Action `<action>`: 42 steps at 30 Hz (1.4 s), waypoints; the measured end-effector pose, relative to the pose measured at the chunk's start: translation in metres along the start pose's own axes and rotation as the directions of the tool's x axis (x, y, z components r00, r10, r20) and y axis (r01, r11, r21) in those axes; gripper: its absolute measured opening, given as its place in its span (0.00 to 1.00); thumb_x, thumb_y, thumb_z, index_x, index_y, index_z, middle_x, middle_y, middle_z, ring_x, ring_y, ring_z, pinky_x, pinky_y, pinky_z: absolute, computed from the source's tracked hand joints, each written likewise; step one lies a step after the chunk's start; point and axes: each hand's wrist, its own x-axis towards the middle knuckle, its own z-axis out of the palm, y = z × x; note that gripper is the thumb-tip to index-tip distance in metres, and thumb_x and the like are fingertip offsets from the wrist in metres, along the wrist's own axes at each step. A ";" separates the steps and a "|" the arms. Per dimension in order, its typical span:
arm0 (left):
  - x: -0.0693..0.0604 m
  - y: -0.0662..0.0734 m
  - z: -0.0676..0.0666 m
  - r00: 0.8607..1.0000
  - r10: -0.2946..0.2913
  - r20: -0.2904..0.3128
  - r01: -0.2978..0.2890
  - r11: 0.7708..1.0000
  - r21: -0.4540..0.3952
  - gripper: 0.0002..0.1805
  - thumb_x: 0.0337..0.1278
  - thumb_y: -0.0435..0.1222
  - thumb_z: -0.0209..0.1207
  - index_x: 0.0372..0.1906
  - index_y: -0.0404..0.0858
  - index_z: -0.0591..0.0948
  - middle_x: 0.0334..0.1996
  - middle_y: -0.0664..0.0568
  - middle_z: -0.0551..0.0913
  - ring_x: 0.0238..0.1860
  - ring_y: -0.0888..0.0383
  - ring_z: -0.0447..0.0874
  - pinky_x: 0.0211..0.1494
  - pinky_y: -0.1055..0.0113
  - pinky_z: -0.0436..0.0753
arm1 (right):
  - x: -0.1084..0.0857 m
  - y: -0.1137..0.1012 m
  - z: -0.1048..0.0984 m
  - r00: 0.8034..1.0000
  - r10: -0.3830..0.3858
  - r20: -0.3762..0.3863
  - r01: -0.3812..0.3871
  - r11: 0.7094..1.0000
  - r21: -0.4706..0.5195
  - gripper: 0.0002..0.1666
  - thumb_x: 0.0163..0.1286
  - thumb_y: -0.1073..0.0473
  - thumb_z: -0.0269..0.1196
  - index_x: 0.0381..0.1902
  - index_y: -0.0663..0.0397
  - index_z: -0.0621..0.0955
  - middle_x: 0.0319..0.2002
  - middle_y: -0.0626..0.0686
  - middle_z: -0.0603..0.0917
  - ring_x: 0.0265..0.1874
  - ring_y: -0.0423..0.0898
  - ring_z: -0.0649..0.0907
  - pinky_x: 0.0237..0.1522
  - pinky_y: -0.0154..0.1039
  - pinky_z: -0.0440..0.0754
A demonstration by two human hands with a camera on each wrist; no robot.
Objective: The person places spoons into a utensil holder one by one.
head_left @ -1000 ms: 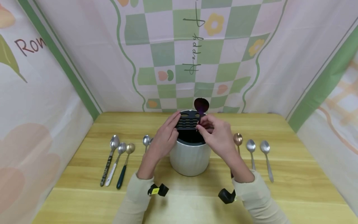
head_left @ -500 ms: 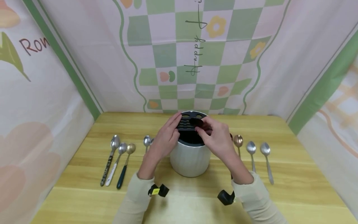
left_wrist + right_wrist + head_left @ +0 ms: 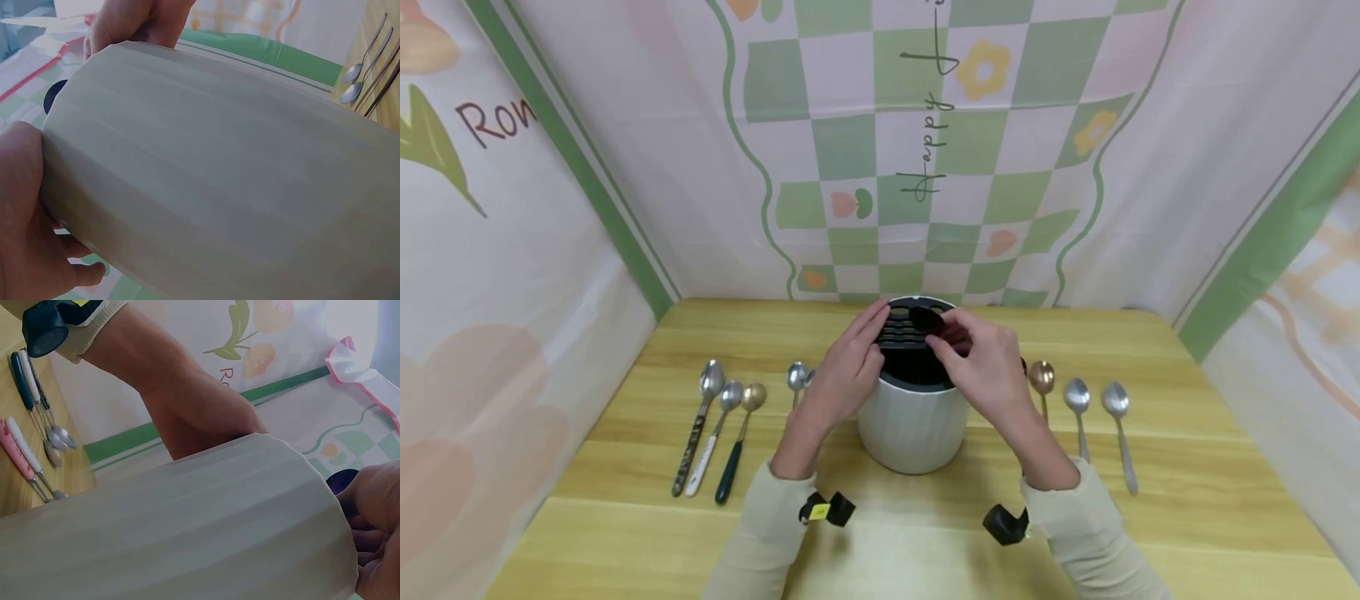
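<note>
A white ribbed holder with a black slotted insert stands mid-table. Just above the slots, my right hand pinches a dark spoon between thumb and fingers. Only the bowl shows there; its handle is hidden. In the right wrist view the bowl looks dark purple, beside the rim. My left hand rests against the holder's left rim, fingers nearly straight. The left wrist view has this hand touching the outer wall with the thumb side, some fingers reaching past it.
Left of the holder lie spoons with a dark patterned handle, a white handle and a green handle. A silver spoon is partly behind my left arm. On the right lie a copper spoon and two silver spoons.
The dark spoon's bowl has dropped from well above the holder to just over the slots, my right hand still pinching it. My left hand has stayed on the rim.
</note>
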 end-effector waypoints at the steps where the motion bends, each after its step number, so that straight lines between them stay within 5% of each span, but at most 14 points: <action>1: 0.000 0.000 0.000 1.000 0.000 0.001 0.000 1.000 -0.001 0.31 0.70 0.37 0.38 0.77 0.38 0.60 0.80 0.56 0.54 0.79 0.57 0.55 0.79 0.58 0.61 | 0.000 0.000 0.000 1.000 -0.002 -0.004 0.002 1.000 -0.007 0.08 0.63 0.67 0.68 0.40 0.63 0.83 0.33 0.60 0.89 0.31 0.51 0.88 0.35 0.44 0.89; 20: -0.002 0.001 -0.002 1.000 0.011 -0.005 -0.011 1.000 0.003 0.31 0.69 0.35 0.37 0.77 0.37 0.59 0.80 0.54 0.54 0.79 0.56 0.53 0.80 0.59 0.59 | -0.005 0.007 -0.015 0.996 -0.015 -0.092 0.012 0.999 -0.034 0.08 0.62 0.67 0.69 0.39 0.63 0.84 0.30 0.56 0.87 0.29 0.46 0.84 0.31 0.17 0.76; 32: -0.002 0.000 -0.002 1.000 0.003 -0.008 -0.003 1.000 -0.008 0.31 0.69 0.35 0.37 0.77 0.37 0.60 0.80 0.54 0.54 0.79 0.53 0.54 0.80 0.57 0.59 | -0.017 0.028 -0.033 0.992 0.027 -0.126 -0.036 0.997 -0.070 0.06 0.63 0.69 0.67 0.39 0.64 0.84 0.30 0.58 0.87 0.28 0.44 0.83 0.31 0.16 0.76; 42: -0.001 0.000 0.000 1.000 0.003 0.003 -0.003 1.000 -0.017 0.31 0.70 0.36 0.37 0.77 0.39 0.59 0.80 0.56 0.53 0.79 0.56 0.53 0.80 0.58 0.60 | -0.034 0.054 -0.043 0.987 0.146 -0.067 -0.152 0.983 -0.100 0.07 0.65 0.69 0.64 0.41 0.63 0.84 0.34 0.60 0.87 0.34 0.50 0.85 0.34 0.15 0.77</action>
